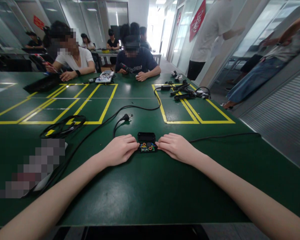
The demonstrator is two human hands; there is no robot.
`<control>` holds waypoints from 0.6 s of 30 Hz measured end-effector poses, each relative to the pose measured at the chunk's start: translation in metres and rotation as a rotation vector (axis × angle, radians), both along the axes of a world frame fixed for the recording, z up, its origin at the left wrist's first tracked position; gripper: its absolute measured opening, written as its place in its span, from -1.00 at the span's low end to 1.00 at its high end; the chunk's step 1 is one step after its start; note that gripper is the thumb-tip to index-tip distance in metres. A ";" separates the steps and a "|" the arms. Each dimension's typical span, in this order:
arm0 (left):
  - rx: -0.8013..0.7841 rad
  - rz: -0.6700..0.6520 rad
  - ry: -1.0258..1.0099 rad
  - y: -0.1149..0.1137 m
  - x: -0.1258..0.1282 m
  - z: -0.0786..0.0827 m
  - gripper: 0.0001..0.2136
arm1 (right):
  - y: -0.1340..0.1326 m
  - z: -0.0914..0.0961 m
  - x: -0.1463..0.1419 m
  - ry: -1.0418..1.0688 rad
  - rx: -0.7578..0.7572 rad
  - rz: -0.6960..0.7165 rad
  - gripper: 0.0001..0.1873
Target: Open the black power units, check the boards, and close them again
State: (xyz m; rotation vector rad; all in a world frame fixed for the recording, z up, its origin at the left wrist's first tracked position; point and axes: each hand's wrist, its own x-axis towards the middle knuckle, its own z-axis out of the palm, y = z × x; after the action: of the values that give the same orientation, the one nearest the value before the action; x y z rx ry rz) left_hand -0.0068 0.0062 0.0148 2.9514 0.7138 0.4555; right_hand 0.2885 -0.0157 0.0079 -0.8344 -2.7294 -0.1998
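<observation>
On the green table in front of me lies an opened black power adapter. Its circuit board (148,147), with copper coils and small coloured parts, sits in the near case half. The other case half, an open black shell (146,136), is just behind it, hollow side showing. My left hand (121,149) pinches the adapter's left end, fingers closed. At the right end, my right hand (176,146) does the same. A black plug (126,117) on a short cord lies beyond my left hand. A thin black cable (225,136) runs off from behind my right hand.
Left of me are a coiled black cable (65,126) and a blurred-out long object (37,170). A long cord leads to another adapter (166,87) near a cable pile (187,92). Yellow tape (182,122) marks the table. Two people sit opposite; others stand at right.
</observation>
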 end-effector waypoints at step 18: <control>-0.096 0.204 -0.122 0.008 0.002 -0.015 -0.34 | 0.017 -0.027 -0.010 0.532 -0.354 -0.287 -0.72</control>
State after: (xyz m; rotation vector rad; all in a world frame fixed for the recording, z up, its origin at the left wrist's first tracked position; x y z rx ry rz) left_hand -0.0050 0.0141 -0.0002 2.7463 0.9959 0.5919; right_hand 0.2784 0.0010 -0.0195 -1.1739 -2.1637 0.4062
